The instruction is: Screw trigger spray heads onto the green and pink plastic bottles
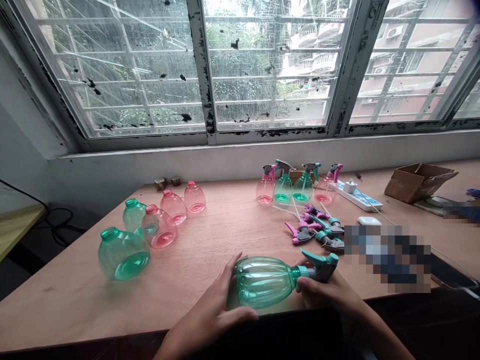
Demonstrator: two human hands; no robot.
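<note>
A clear green spray bottle (264, 282) lies sideways between my hands, above the table's front edge. My left hand (221, 295) cups its base end, thumb below and fingers behind. My right hand (322, 287) grips the neck end, where a teal and grey spray head (322, 265) sits on the bottle. Just beyond lies a pile of loose pink and teal spray heads (315, 225) with thin tubes. To the left stand headless bottles, among them a green bottle (123, 255) and a pink bottle (159, 227).
Several bottles with heads, including a pink spray bottle (265, 189), stand at the back near the window wall. A white power strip (358, 196), a white case (369, 221) and an open cardboard box (418, 182) are on the right. Two small blocks (160, 184) sit at the back left.
</note>
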